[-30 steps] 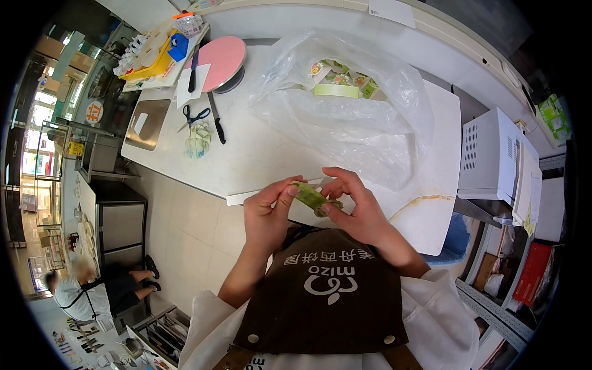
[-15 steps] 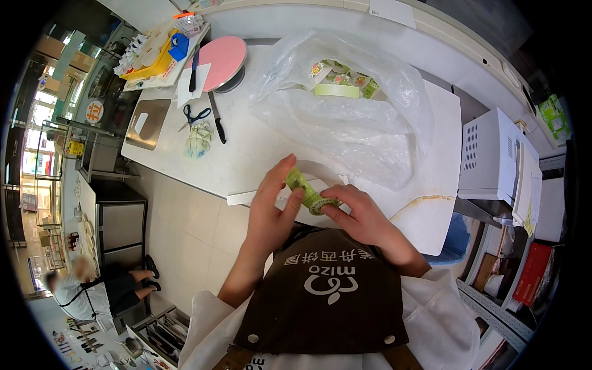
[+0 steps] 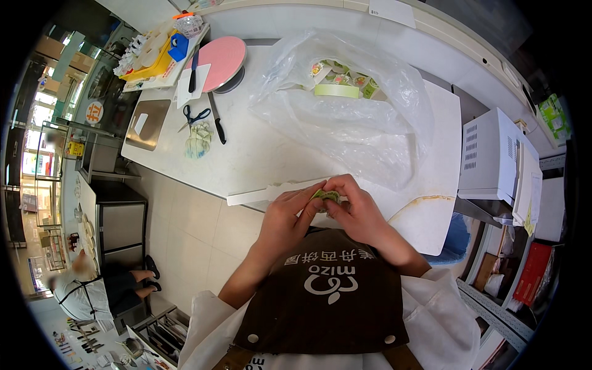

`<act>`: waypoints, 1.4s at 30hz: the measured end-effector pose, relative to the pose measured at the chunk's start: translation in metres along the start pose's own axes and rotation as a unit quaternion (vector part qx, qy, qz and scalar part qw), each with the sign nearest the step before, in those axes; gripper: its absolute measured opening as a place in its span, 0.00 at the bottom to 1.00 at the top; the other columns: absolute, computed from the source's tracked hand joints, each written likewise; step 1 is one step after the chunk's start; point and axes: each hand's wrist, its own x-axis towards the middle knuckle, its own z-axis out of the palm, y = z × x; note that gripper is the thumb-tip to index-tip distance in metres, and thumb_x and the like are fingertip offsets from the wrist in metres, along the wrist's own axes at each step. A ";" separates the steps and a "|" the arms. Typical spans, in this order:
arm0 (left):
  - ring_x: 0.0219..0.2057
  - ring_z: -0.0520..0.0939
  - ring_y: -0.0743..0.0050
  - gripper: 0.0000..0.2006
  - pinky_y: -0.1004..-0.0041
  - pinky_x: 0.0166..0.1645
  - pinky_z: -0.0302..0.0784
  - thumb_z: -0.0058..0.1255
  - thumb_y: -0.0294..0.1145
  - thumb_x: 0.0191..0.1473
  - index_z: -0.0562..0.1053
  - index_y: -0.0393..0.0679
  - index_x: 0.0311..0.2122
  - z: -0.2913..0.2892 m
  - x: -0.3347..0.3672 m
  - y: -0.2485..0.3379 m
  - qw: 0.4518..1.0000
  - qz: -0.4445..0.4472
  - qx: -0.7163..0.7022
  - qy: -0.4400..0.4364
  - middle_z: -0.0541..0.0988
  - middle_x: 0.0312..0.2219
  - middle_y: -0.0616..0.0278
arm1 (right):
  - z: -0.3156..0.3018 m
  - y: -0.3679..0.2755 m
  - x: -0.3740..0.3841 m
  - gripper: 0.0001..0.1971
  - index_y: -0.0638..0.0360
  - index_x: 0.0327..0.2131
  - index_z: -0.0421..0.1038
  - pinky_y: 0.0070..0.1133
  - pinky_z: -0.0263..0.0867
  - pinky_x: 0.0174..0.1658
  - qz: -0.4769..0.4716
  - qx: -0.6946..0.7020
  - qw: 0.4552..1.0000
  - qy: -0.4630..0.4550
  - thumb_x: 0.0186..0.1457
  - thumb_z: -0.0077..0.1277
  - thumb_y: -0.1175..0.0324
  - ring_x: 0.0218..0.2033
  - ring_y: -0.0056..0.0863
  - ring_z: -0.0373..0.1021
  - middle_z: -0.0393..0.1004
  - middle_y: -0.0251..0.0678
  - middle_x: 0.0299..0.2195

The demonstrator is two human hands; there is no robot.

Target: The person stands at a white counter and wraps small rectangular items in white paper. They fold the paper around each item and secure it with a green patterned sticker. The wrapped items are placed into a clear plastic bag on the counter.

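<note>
Close to the front edge of the table, my left hand (image 3: 285, 217) and my right hand (image 3: 356, 213) meet with fingers pinched around a small green printed paper band (image 3: 327, 195). The band is curled, and most of it is hidden by my fingers. Just beyond my hands a long white strip (image 3: 262, 194) lies along the table edge. A large clear plastic bag (image 3: 296, 117) lies farther back, holding several more green and white printed paper pieces (image 3: 337, 90).
Scissors (image 3: 196, 115), a black-handled knife (image 3: 219, 126) and a crumpled clear wrapper (image 3: 198, 142) lie at left. Behind them stands a pink turntable (image 3: 225, 58) near a yellow tray (image 3: 159, 65). A white appliance (image 3: 490, 160) sits right. Another person (image 3: 86, 299) is at far left.
My hands have drawn together, and the green band that stretched between them is now mostly covered by fingers. A translucent loop beyond the hands no longer shows. The other person shifted slightly.
</note>
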 end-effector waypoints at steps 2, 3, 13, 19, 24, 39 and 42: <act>0.46 0.84 0.51 0.15 0.62 0.51 0.78 0.54 0.29 0.64 0.78 0.38 0.54 0.000 0.001 0.000 1.000 -0.014 -0.012 0.007 0.84 0.46 0.50 | 0.004 0.000 0.002 0.16 0.59 0.53 0.62 0.19 0.71 0.39 -0.025 0.009 0.999 0.020 0.64 0.50 0.81 0.43 0.21 0.74 0.76 0.35 0.41; 0.46 0.84 0.52 0.15 0.63 0.51 0.78 0.53 0.30 0.65 0.78 0.38 0.54 -0.001 0.001 0.003 0.999 -0.026 -0.023 0.017 0.84 0.46 0.49 | 0.004 -0.005 0.003 0.17 0.58 0.54 0.62 0.19 0.71 0.39 -0.005 0.012 1.000 0.016 0.64 0.50 0.81 0.42 0.21 0.74 0.76 0.34 0.40; 0.52 0.80 0.67 0.19 0.69 0.59 0.73 0.45 0.35 0.71 0.73 0.32 0.58 -0.026 0.005 -0.022 0.961 -0.092 -0.232 0.121 0.81 0.52 0.53 | -0.014 -0.007 0.006 0.24 0.56 0.60 0.63 0.24 0.69 0.47 -0.025 -0.020 0.999 0.001 0.61 0.53 0.80 0.39 0.25 0.72 0.74 0.33 0.35; 0.60 0.74 0.56 0.22 0.63 0.63 0.69 0.53 0.28 0.62 0.72 0.39 0.61 -0.024 0.007 -0.018 0.990 -0.020 -0.125 0.055 0.76 0.58 0.52 | -0.015 -0.005 0.010 0.25 0.58 0.61 0.63 0.20 0.66 0.46 -0.013 0.042 0.999 -0.022 0.61 0.51 0.82 0.38 0.20 0.68 0.71 0.30 0.35; 0.56 0.77 0.54 0.14 0.61 0.61 0.68 0.58 0.29 0.57 0.77 0.39 0.48 -0.030 0.012 -0.011 0.993 0.065 -0.094 -0.016 0.80 0.49 0.53 | -0.016 -0.004 0.010 0.24 0.59 0.61 0.63 0.18 0.65 0.44 -0.005 0.061 0.998 -0.025 0.62 0.51 0.82 0.38 0.18 0.68 0.71 0.30 0.36; 0.29 0.68 0.88 0.13 0.81 0.36 0.66 0.52 0.34 0.68 0.74 0.40 0.31 -0.043 0.012 -0.055 0.944 -0.164 -0.273 0.083 0.74 0.26 0.74 | -0.040 0.003 0.008 0.19 0.58 0.57 0.70 0.19 0.66 0.46 0.006 0.078 0.995 -0.056 0.62 0.53 0.78 0.39 0.17 0.69 0.74 0.29 0.37; 0.35 0.75 0.84 0.08 0.79 0.41 0.71 0.50 0.31 0.68 0.76 0.38 0.38 -0.036 0.014 -0.058 0.947 -0.186 -0.251 0.071 0.79 0.34 0.68 | -0.043 -0.003 0.008 0.20 0.59 0.58 0.69 0.18 0.66 0.47 0.029 0.138 0.987 -0.076 0.62 0.52 0.79 0.40 0.16 0.69 0.74 0.28 0.37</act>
